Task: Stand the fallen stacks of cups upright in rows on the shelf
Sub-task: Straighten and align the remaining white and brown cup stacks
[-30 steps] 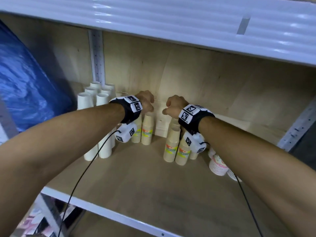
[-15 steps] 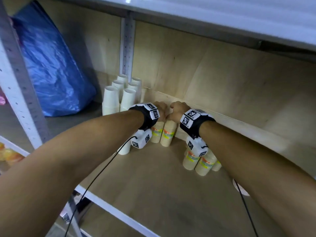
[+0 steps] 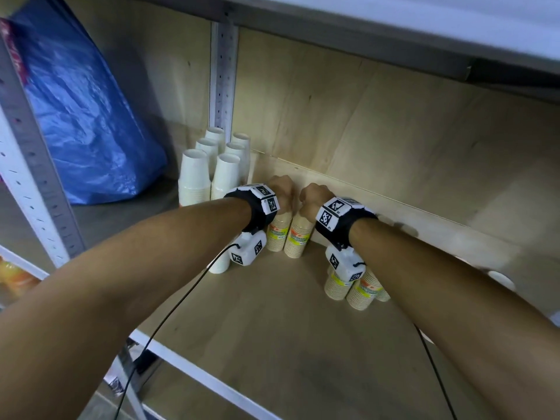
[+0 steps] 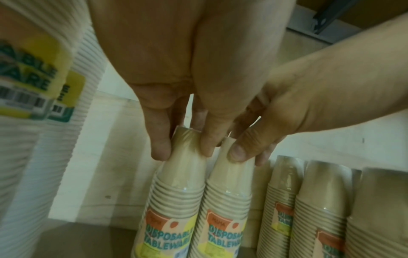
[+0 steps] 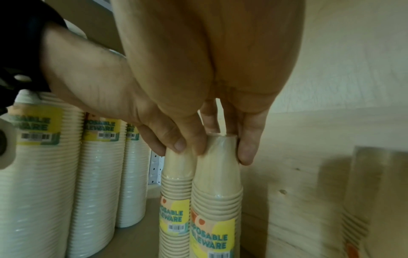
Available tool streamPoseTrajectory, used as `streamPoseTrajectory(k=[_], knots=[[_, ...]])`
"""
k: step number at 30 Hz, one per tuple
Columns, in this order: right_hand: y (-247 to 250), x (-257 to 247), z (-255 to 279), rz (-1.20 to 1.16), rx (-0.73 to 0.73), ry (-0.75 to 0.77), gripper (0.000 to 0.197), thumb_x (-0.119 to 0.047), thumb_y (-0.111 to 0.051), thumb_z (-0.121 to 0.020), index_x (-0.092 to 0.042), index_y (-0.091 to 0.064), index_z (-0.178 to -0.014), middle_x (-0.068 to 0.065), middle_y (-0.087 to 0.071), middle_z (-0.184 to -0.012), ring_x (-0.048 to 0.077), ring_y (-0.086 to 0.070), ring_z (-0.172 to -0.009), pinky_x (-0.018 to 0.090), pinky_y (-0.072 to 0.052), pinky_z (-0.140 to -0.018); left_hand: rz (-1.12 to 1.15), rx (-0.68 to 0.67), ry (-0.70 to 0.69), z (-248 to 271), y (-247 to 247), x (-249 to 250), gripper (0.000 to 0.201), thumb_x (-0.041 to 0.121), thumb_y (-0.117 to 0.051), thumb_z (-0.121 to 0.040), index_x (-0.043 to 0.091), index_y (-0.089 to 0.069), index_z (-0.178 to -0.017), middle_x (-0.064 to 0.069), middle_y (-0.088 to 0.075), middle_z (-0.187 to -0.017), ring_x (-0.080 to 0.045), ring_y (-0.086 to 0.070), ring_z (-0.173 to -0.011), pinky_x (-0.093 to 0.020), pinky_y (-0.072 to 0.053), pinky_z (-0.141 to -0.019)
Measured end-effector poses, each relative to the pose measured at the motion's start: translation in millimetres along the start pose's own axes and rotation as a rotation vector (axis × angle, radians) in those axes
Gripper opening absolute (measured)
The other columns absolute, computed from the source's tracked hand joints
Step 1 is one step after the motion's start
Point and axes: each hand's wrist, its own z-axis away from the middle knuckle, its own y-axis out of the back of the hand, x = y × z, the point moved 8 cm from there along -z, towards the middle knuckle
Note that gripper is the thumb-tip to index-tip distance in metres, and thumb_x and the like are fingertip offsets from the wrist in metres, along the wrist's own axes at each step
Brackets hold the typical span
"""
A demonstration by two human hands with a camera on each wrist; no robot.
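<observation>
Where the shelf (image 3: 272,338) meets its back wall (image 3: 378,140), two tan stacks (image 3: 298,234) stand upright, touching; the left hand (image 3: 281,189) pinches one top, the right hand (image 3: 313,197) the other. White stacks (image 3: 194,177) stand left of them, more tan stacks (image 3: 360,294) right; bare board runs to the front edge.

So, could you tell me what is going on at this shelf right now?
A person is tidying packs of paper cups on a wooden shelf. The left hand pinches the top of one tan cup stack and the right hand pinches the top of the tan stack beside it; both stand upright near the back wall. To their left stand white cup stacks in rows, and more tan stacks stand upright under the right forearm.
</observation>
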Motion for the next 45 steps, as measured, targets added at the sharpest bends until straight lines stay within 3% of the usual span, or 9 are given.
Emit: streamPoseTrajectory(k=[5,8,13,22,26,31,36,42,45], knots=[[4.6,0.6,13.4,-0.009,-0.019,0.011,0.036,-0.019,-0.062,-0.088,-0.009,-0.061,-0.123,0.013,-0.063,-0.119,0.031,-0.063,-0.106,0.035,-0.053,-0.087,-0.006,0.027,0.004,19.2,8.0,5.5,0.042,0.003,-0.065,-0.088,-0.001,-0.054,-0.129,-0.017,-0.056,-0.126,-0.029,-0.059,-0.102,-0.023,-0.043,-0.055],[13.3,2.2,21.5,-0.009,-0.016,0.011,0.04,-0.017,-0.065,-0.088,-0.006,-0.059,-0.126,0.014,-0.062,-0.122,0.031,-0.062,-0.108,0.034,-0.053,-0.088,-0.012,-0.026,-0.02,27.4,12.8,14.0,0.044,0.007,-0.07,-0.086,0.0,-0.057,-0.128,-0.013,-0.057,-0.118,-0.021,-0.052,-0.09,-0.021,-0.042,-0.055],[29.1,7.1,45.1,-0.013,-0.005,-0.015,0.036,-0.013,-0.065,-0.088,-0.004,-0.062,-0.123,0.013,-0.063,-0.122,0.028,-0.062,-0.111,0.029,-0.049,-0.084,-0.037,-0.064,-0.064,43.7,15.3,30.5,0.015,0.006,-0.07,-0.087,0.011,-0.058,-0.078,-0.003,-0.047,-0.079,-0.009,-0.04,-0.058,-0.005,-0.032,-0.032],[45.0,26.1,96.7,-0.018,-0.112,-0.012,0.037,-0.019,-0.077,-0.078,-0.005,-0.068,-0.112,0.009,-0.067,-0.106,0.017,-0.054,-0.081,0.025,-0.043,-0.062,-0.154,-0.293,-0.096,87.3,-8.3,71.5,0.039,0.012,-0.077,-0.08,0.001,-0.068,-0.116,-0.012,-0.067,-0.116,-0.028,-0.064,-0.108,-0.038,-0.054,-0.094],[45.8,45.3,117.7,-0.061,-0.198,-0.049,0.038,-0.013,-0.077,-0.076,0.005,-0.068,-0.107,0.002,-0.059,-0.079,0.01,-0.051,-0.055,0.016,-0.04,-0.043,-0.265,-0.34,-0.132,97.1,-24.5,92.0,0.039,0.022,-0.079,-0.077,0.004,-0.071,-0.111,-0.011,-0.071,-0.113,-0.027,-0.067,-0.107,-0.038,-0.055,-0.092],[47.9,79.2,138.7,0.04,-0.228,-0.124,0.033,-0.017,-0.077,-0.076,0.002,-0.072,-0.103,0.005,-0.06,-0.083,0.016,-0.055,-0.068,0.025,-0.048,-0.059,-0.177,-0.436,-0.125,106.3,-46.6,114.9,0.04,0.013,-0.079,-0.078,-0.005,-0.067,-0.112,-0.016,-0.07,-0.111,-0.03,-0.068,-0.103,-0.043,-0.055,-0.093],[45.5,118.9,153.5,0.057,-0.284,-0.245,0.032,-0.015,-0.078,-0.073,0.007,-0.071,-0.094,0.007,-0.059,-0.076,0.016,-0.055,-0.06,0.023,-0.048,-0.051,-0.102,-0.507,-0.134,112.0,-69.6,139.3,0.036,0.007,-0.071,-0.087,-0.01,-0.061,-0.117,-0.016,-0.064,-0.116,-0.03,-0.06,-0.111,-0.046,-0.047,-0.103],[5.6,220.8,92.7,0.182,-0.288,-0.39,0.043,-0.047,-0.075,-0.052,-0.022,-0.069,-0.086,-0.004,-0.066,-0.073,0.019,-0.065,-0.061,0.034,-0.059,-0.059,-0.13,-0.47,-0.24,112.9,-79.2,167.8,0.032,0.014,-0.073,-0.085,-0.003,-0.065,-0.111,-0.014,-0.065,-0.112,-0.027,-0.065,-0.094,-0.037,-0.055,-0.093],[13.7,206.0,109.5,0.163,-0.287,-0.372,0.049,-0.048,-0.071,-0.045,-0.025,-0.069,-0.088,-0.005,-0.065,-0.074,0.017,-0.065,-0.064,0.033,-0.059,-0.065,-0.145,-0.404,-0.313,111.4,-78.0,181.9,0.036,0.014,-0.078,-0.08,-0.002,-0.068,-0.111,-0.014,-0.069,-0.112,-0.027,-0.069,-0.092,-0.037,-0.06,-0.082]])
